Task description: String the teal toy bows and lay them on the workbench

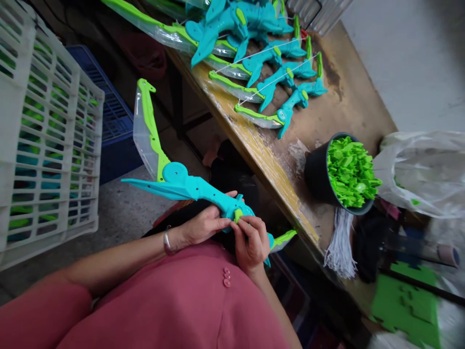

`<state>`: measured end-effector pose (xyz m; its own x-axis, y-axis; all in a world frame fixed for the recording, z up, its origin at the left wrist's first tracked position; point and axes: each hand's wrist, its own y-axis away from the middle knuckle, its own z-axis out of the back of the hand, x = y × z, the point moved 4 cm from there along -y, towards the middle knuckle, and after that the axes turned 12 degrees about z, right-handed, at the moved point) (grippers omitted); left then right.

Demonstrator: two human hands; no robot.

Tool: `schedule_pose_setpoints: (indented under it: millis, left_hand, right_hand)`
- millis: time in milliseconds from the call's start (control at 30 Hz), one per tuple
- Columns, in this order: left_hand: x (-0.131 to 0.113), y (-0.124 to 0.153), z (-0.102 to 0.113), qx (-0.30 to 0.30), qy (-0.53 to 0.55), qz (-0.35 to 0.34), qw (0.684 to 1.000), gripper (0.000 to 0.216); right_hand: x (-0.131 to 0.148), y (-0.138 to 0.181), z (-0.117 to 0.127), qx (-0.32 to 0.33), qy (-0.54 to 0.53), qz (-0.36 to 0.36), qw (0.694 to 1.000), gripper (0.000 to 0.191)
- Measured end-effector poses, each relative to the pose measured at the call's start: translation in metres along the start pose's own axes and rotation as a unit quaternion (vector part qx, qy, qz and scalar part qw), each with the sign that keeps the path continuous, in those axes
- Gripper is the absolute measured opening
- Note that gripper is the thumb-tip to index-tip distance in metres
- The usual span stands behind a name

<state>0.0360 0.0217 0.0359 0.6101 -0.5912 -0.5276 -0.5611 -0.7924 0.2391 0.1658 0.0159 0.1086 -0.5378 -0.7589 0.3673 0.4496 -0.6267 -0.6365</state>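
Note:
A blue and green toy bow (210,192) lies across my lap, its limbs reaching out to the left and right. My left hand (207,224) is wrapped around the bow's middle, thumb on top. With bent fingers, my right hand (251,240) pinches a small bright green plastic piece (238,215) at the bow's centre. That piece sits against the blue body; whether it is fully seated I cannot tell. No string shows on this bow.
Several toy bows (271,89), some strung, lie on the wooden table (358,92). A dark bucket (319,169) of green pieces stands near its edge, above a bundle of white strings (341,242). A white crate (54,135) of bows is at left, beside a blue crate (116,150).

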Motion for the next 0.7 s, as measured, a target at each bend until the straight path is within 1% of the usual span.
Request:
schedule_pose_setpoints:
  millis: [200,333,400,467,533,633,700]
  left_hand:
    - [-0.004,0.000,-0.001,0.000,-0.027,-0.008,1.000,0.082]
    - [-0.004,0.001,-0.004,0.020,0.008,0.011,1.000,0.083]
    - [-0.004,0.001,-0.006,0.032,0.022,0.012,0.999,0.083]
    - [-0.005,0.002,-0.006,0.028,-0.002,0.004,1.000,0.085]
    - [-0.004,0.001,-0.004,0.011,-0.048,-0.007,0.999,0.086]
    - [-0.002,0.001,0.002,-0.025,-0.120,-0.019,0.992,0.086]
    - [-0.001,0.001,0.005,-0.055,-0.177,-0.017,0.982,0.082]
  right_hand:
    - [0.006,-0.003,0.002,0.017,0.031,0.035,0.999,0.030]
    - [0.010,-0.004,0.002,0.025,0.049,0.062,0.997,0.030]
    - [0.010,-0.002,0.000,0.036,0.048,0.060,0.996,0.031]
    - [0.008,0.001,0.000,0.050,0.036,0.043,0.997,0.033]
    - [0.007,0.003,0.002,0.063,0.013,0.018,0.998,0.034]
    - [0.001,-0.001,0.008,0.097,-0.055,-0.051,0.993,0.029]
    - [-0.006,-0.005,0.012,0.135,-0.123,-0.099,0.978,0.022]
